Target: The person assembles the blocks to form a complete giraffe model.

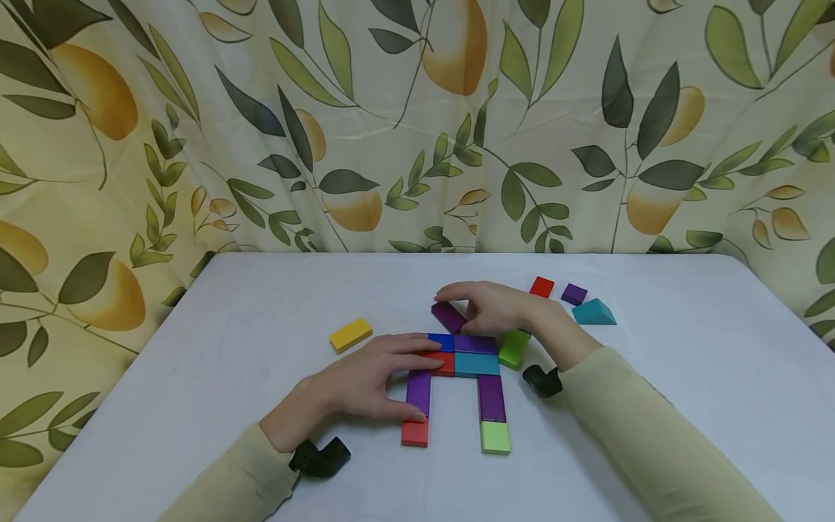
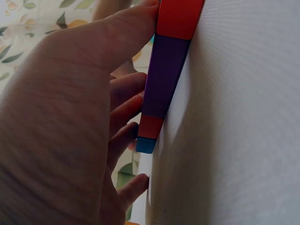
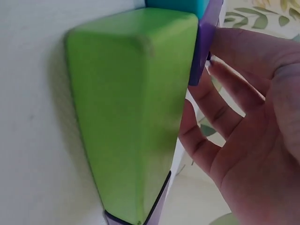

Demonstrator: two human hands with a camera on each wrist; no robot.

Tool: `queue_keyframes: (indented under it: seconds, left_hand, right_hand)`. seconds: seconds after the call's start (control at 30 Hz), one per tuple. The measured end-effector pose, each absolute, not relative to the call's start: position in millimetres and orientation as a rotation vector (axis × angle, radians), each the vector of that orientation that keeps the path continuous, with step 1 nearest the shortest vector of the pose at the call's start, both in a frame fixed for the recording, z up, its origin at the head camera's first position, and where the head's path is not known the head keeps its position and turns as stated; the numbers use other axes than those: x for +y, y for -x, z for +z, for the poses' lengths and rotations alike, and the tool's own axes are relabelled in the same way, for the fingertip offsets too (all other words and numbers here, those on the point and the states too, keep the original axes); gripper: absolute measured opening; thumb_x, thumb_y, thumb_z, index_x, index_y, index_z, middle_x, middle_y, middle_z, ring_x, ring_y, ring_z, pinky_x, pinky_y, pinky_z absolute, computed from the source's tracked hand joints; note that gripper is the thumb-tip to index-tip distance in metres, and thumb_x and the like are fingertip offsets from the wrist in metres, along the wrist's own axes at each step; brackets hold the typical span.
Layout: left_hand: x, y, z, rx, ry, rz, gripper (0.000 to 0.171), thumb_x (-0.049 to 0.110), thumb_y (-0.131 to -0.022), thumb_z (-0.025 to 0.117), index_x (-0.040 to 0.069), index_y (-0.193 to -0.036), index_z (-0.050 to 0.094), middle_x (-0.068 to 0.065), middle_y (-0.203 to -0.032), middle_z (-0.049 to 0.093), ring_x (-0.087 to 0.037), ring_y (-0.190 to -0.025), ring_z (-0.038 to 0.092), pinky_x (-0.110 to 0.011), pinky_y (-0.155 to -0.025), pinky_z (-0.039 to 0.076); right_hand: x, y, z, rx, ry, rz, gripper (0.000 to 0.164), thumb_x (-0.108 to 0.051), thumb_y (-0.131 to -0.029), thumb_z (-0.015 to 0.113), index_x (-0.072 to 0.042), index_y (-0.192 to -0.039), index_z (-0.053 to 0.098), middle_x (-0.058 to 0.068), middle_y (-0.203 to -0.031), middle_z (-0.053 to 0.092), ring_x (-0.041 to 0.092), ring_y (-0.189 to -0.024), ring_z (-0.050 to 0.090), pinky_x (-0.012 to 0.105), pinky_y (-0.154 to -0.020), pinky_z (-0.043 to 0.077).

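On the white table, flat coloured blocks form an arch-like figure. Its upper rows have a blue block [image 1: 440, 341], a purple block [image 1: 475, 344], a red block [image 1: 446, 365] and a teal block [image 1: 476, 364]. Two legs run toward the person: a purple block [image 1: 419, 391] above a red one [image 1: 414, 433], and a dark purple block [image 1: 491, 399] above a light green one [image 1: 495, 438]. My left hand [image 1: 355, 373] rests along the left side, fingers extended onto the blocks. Behind the top row, my right hand [image 1: 499, 304] pinches a dark purple block [image 1: 446, 317] between thumb and index finger.
A green block [image 3: 126, 112] lies just right of the figure. A yellow block [image 1: 351, 335] is at the left. Farther back right sit a red block [image 1: 542, 286], a small purple block [image 1: 574, 293] and a teal wedge block [image 1: 594, 312]. A patterned curtain [image 1: 417, 196] hangs behind.
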State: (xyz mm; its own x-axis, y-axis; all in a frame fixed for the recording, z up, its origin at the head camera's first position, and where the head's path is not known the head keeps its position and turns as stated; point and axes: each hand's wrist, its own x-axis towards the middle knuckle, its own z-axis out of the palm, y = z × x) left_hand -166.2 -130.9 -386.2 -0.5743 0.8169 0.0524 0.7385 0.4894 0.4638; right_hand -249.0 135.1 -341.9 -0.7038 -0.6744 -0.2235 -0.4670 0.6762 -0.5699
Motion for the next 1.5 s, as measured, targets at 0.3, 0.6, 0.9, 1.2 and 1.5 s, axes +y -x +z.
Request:
queue_keyframes:
  seconds: [0.3,0.6,0.9,1.2,1.5]
  left_hand:
    - [-130,167,-386,2.555,-1.338,0.661,0.067,0.052,-0.088,0.071,0.026,-0.148,0.055,0.012,-0.160,0.034,-0.011,-0.149,0.021,-0.044,-0.118,0.025]
    - [-130,165,-385,2.569,-1.307,0.638,0.067,0.054,-0.087,0.070,0.028,-0.148,0.055,0.013,-0.160,0.034,-0.011,-0.149,0.021,-0.046,-0.118,0.026]
    - [-130,165,-385,2.568,-1.301,0.643,0.067,0.052,-0.088,0.071,0.027,-0.148,0.055,0.013,-0.160,0.033,-0.011,-0.149,0.021,-0.045,-0.118,0.026]
    - [-130,165,-385,2.556,-1.306,0.670,0.065,0.049,-0.088,0.072,0.026,-0.147,0.056,0.013,-0.160,0.034,-0.010,-0.149,0.020,-0.044,-0.118,0.026]
    - [-131,165,-385,2.550,-1.301,0.681,0.066,0.049,-0.087,0.072,0.027,-0.147,0.055,0.013,-0.160,0.033,-0.010,-0.149,0.020,-0.044,-0.118,0.026]
  right_hand:
    - [139,251,-341,2.505,0.857,-0.697,0.055,-0.011,-0.092,0.072,-0.017,-0.144,0.056,0.009,-0.133,0.057,0.023,-0.101,0.062,0.036,-0.085,0.056]
    - [162,260,-332,2.653,0.870,-0.795,0.054,-0.016,-0.090,0.077,-0.007,-0.140,0.059,0.011,-0.129,0.061,0.022,-0.099,0.066,0.042,-0.086,0.055]
    - [203,273,-320,2.840,0.587,-0.803,0.060,-0.022,-0.090,0.077,-0.004,-0.142,0.055,0.019,-0.123,0.062,0.035,-0.108,0.059,0.042,-0.078,0.056]
    - [235,281,-323,2.914,0.384,-0.765,0.061,-0.025,-0.093,0.074,0.002,-0.143,0.051,0.028,-0.129,0.053,0.045,-0.111,0.053,0.054,-0.086,0.053]
    - [253,286,-330,2.905,0.256,-0.742,0.065,-0.027,-0.095,0.070,0.004,-0.146,0.045,0.032,-0.136,0.047,0.050,-0.117,0.048,0.057,-0.088,0.052]
